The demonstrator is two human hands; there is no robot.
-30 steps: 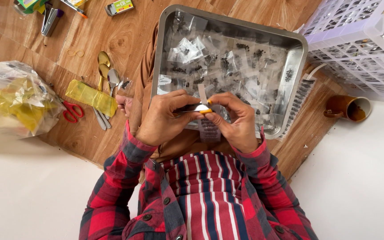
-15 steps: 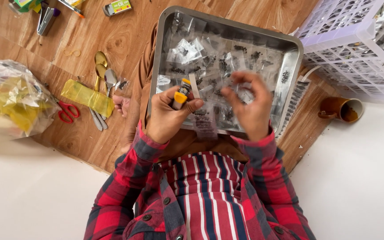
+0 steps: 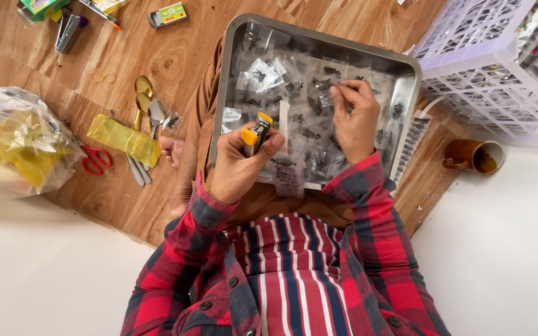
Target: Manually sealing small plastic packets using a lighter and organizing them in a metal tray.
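Since the last frame, our right hand [image 3: 356, 121] has reached deeper into the metal tray [image 3: 406, 68], fingers pinching a small clear packet [image 3: 331, 93]; it looks light and slippery, best held by an edge. Our left hand [image 3: 238, 165] grips a yellow-and-black stapler [image 3: 255, 132] above the tray's near side.

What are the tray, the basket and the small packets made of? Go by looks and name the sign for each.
Tray: metal, likely steel, with a dull grey sheen and rolled rim.
Basket: white moulded plastic, an even lattice of holes.
Small packets: clear thin plastic film, crinkled and glinting, with dark contents showing through.
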